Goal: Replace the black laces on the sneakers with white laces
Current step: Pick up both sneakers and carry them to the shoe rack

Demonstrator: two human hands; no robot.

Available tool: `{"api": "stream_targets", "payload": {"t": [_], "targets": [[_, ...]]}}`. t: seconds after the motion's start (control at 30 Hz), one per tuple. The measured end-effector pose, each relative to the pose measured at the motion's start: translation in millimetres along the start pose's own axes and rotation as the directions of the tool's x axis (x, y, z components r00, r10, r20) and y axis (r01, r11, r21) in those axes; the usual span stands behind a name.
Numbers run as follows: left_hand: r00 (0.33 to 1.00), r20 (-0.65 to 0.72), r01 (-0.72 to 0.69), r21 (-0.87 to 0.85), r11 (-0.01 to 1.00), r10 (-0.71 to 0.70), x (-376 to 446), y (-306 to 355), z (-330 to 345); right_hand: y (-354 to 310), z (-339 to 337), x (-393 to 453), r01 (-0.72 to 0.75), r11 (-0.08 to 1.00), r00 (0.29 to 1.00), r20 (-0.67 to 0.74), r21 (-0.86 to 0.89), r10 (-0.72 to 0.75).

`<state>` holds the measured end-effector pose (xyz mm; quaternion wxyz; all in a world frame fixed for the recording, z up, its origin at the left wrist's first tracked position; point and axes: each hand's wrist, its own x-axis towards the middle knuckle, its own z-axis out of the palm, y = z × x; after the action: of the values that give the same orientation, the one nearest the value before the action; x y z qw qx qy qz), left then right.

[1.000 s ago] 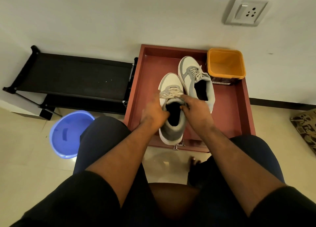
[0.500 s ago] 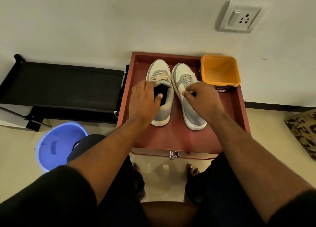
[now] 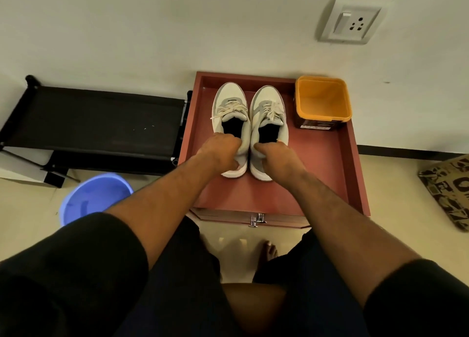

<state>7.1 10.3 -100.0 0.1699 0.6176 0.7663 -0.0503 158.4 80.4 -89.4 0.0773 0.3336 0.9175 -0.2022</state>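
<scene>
- Two grey-and-white sneakers stand side by side, toes toward the wall, on a red-brown desk [image 3: 327, 159] with a raised rim; the left sneaker [image 3: 229, 110] and the right sneaker [image 3: 267, 113] are just beside each other, nearly touching along their inner edges.
- Both sneakers carry pale laces (white or off-white in this warm light): the left lace [image 3: 232, 109] trails one loose end off the shoe's outer side, and the right lace [image 3: 272, 110] lies bunched over the tongue.
- The person's left hand [image 3: 219, 154] grips the heel of the left sneaker, its fingers curled down over the collar.
- The right hand [image 3: 275, 159] holds the heel of the right sneaker in the same manner, fingers bent round the back of the shoe.
- An orange square tub [image 3: 322, 103] sits at the desk's far right corner, near the right sneaker but apart from it.
- A black folding rack [image 3: 96, 126] stands against the wall to the left of the desk.
- A blue plastic basin [image 3: 94, 197] rests on the tiled floor below the rack, partly hidden behind the person's left arm.
- A switch-and-socket plate [image 3: 351, 21] is fixed to the wall above the tub.
- A patterned mat [image 3: 449, 184] lies on the floor at the right edge.
</scene>
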Motion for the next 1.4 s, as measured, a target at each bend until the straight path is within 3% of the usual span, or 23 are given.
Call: {"api": "stream_targets", "payload": {"t": [0.2,0.43,0.67,0.8,1.07,1.2,1.4], "targets": [[0.999,-0.003,0.034,0.003,0.999,-0.034,8.1,-2.6,15.5,13.0,8.5,18.2,-0.072,0.988,0.984,0.15,-0.134,0.092],[0.989,0.127,0.09,-0.089,0.992,-0.078,-11.7,4.1,-22.8,-17.5,-31.4,12.3,-0.19,0.98,0.929,0.31,-0.068,0.201],[0.965,0.242,0.116,-0.07,0.991,-0.096,-101.3,-7.0,-116.0,-92.9,-120.9,-28.5,-0.152,0.988,0.891,0.433,-0.002,0.138],[0.974,0.187,0.131,-0.022,0.991,-0.125,-150.9,-34.1,-146.7,-147.7,-146.2,-39.3,-0.111,0.993,0.905,0.417,0.038,0.086],[0.98,0.141,0.146,-0.016,0.989,-0.142,-215.3,-168.6,-170.8,-288.4,-138.6,6.8,-0.012,1.0,0.908,0.418,-0.013,0.016],[0.981,0.165,0.105,0.019,0.994,-0.106,-223.3,-270.3,-157.4,-367.5,-101.7,55.0,-0.017,0.999,0.904,0.426,-0.047,0.035],[0.986,0.161,0.049,-0.029,0.998,-0.043,-209.1,-387.0,-134.7,-436.3,-40.6,127.2,-0.031,0.997,0.89,0.452,-0.073,0.061]]}}
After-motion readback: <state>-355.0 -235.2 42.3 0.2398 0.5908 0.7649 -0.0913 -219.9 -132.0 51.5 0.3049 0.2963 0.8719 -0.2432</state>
